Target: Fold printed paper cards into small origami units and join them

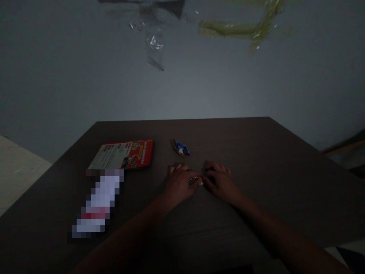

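A small piece with red and whitish, shiny patches (pixel 200 180), perhaps a wrapper, lies low over the table between my two hands. My left hand (pixel 180 183) has its thumb and forefinger closed on the left side of it. From the other side, my right hand (pixel 221 182) pinches its right end, with the other fingers curled near the tabletop. The fingers cover much of the piece, so its full shape is hidden. Just beyond my left hand, a folded blue, white and red packet-like piece (pixel 181 148) rests on the table, touched by neither hand.
On the left of the dark table (pixel 285 160) lies a flat red box or book (pixel 145 154) with printed text. In front of it is a blurred-out pale phone-shaped item (pixel 98 201). A grey wall (pixel 228 83) with tape strips stands behind the table's far edge.
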The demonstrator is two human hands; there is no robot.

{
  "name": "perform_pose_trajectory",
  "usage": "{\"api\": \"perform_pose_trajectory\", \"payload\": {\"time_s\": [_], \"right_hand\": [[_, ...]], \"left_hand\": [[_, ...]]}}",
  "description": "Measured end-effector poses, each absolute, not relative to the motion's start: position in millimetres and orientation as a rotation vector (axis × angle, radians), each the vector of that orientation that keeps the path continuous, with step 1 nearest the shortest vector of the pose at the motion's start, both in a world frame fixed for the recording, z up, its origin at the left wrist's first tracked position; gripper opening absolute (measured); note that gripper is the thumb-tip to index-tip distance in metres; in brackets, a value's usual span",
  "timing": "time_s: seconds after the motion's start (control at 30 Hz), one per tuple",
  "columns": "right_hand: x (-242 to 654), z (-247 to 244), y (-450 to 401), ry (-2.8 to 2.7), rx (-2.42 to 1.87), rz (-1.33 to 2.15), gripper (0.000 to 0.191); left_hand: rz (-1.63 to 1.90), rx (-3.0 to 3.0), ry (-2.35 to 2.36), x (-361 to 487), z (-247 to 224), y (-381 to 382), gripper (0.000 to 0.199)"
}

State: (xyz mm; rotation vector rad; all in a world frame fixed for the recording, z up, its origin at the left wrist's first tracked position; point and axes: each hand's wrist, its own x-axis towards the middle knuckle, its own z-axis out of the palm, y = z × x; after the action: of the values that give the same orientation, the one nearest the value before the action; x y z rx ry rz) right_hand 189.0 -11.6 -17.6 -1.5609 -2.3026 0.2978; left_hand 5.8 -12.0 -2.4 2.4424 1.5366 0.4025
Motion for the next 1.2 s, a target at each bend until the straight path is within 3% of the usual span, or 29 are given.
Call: {"api": "perform_pose_trajectory", "payload": {"time_s": [1.2], "right_hand": [[189.2,-11.9,-14.0,-2.243,-1.566,0.356,0.029]], "left_hand": [[0.401,2.392,1.542,-1.2,-2.8,-6.3,0.029]]}}
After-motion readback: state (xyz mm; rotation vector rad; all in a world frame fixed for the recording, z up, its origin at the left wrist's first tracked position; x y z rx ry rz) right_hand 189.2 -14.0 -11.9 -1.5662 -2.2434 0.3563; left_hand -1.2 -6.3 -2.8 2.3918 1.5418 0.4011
